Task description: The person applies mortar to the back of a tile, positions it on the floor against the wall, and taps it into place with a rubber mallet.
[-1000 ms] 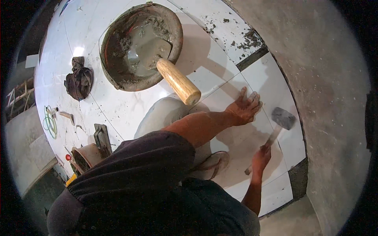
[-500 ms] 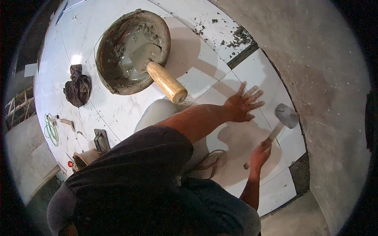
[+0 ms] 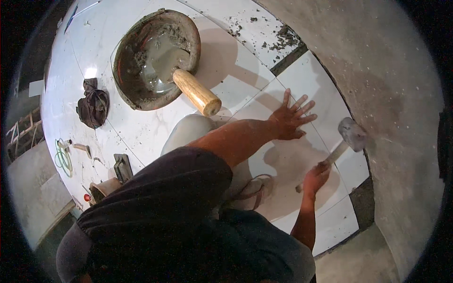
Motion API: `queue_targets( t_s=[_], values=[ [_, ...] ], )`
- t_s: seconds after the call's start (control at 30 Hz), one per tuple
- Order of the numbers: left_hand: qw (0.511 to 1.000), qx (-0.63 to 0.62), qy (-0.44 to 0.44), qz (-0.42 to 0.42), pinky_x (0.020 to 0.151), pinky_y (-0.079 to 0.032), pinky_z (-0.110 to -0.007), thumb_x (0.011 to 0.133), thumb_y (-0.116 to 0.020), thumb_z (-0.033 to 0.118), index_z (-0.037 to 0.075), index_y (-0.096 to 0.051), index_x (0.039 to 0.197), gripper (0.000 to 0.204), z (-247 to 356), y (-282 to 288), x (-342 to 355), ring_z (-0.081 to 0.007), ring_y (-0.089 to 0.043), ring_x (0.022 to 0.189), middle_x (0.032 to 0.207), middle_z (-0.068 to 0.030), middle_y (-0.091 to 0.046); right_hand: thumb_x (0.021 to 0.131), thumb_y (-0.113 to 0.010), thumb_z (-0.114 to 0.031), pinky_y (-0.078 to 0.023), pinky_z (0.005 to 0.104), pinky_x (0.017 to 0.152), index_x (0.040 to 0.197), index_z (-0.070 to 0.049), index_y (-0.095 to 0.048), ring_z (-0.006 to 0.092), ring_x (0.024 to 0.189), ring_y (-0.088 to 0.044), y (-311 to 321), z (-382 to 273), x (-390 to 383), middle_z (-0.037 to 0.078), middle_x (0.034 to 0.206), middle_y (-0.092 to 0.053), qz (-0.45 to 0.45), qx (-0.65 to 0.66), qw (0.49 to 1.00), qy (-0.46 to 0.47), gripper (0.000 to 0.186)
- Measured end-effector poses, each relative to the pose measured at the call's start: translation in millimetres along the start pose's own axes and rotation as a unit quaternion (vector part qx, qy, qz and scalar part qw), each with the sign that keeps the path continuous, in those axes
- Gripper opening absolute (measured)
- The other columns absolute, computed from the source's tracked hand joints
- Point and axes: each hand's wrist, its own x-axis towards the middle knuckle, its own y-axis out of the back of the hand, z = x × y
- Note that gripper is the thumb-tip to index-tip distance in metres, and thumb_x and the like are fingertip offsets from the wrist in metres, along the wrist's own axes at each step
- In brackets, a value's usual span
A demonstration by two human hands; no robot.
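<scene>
My left hand (image 3: 289, 118) lies with its fingers spread on the white floor tiles (image 3: 316, 89), near a joint. A rubber mallet (image 3: 353, 134) with a grey head and a pale wooden handle is in my right hand (image 3: 316, 179), its fingers wrapped round the handle. The mallet's head is over the narrow tile along the wall, close to the wall's foot. Whether it touches the tile I cannot tell. Beyond my left arm, a round bucket (image 3: 194, 45) holds wet grey cement and a tool with a thick wooden handle (image 3: 198, 93).
A bare plastered wall (image 3: 391, 94) rises at the right. Mortar-filled gaps (image 3: 363, 203) break the tile row beside it, and mortar crumbs (image 3: 285, 40) lie at the far end. To the left are a dark cloth (image 3: 93, 106), a float (image 3: 122, 167) and a small pot (image 3: 104, 188).
The mallet in my right hand has moved slightly up and right, toward the wall. My left hand stays spread on the tile. The view has shifted a little.
</scene>
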Motion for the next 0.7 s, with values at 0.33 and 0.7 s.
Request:
queue_targets(
  t_s=[0.33,0.7],
  values=[
    [1.000,0.003,-0.012,0.009,0.106,-0.002,-0.067,0.087,-0.045,0.056,0.025,-0.032,0.142,0.065,-19.5,1.9,-12.4,-0.0313,-0.012,0.140,0.152,-0.0082,-0.017,0.097,-0.040,-0.030,-0.041,0.0435,0.086,0.108,0.006,-0.052,0.0398,0.096,-0.055,-8.2,-16.5,-0.3,0.025,0.099,-0.057,-0.007,0.005,1.000,-0.030,0.040],
    [0.983,0.098,0.103,0.113,0.107,-0.008,-0.063,0.086,-0.053,0.047,0.018,-0.027,0.144,0.070,-50.4,-1.7,27.0,-0.0369,-0.014,0.139,0.151,-0.0212,-0.013,0.086,-0.046,-0.009,-0.052,0.0438,0.059,0.111,0.007,-0.049,0.0344,0.081,-0.058,-7.4,15.2,10.7,0.023,0.099,-0.055,0.032,-0.140,0.969,0.198,0.030]
  ],
)
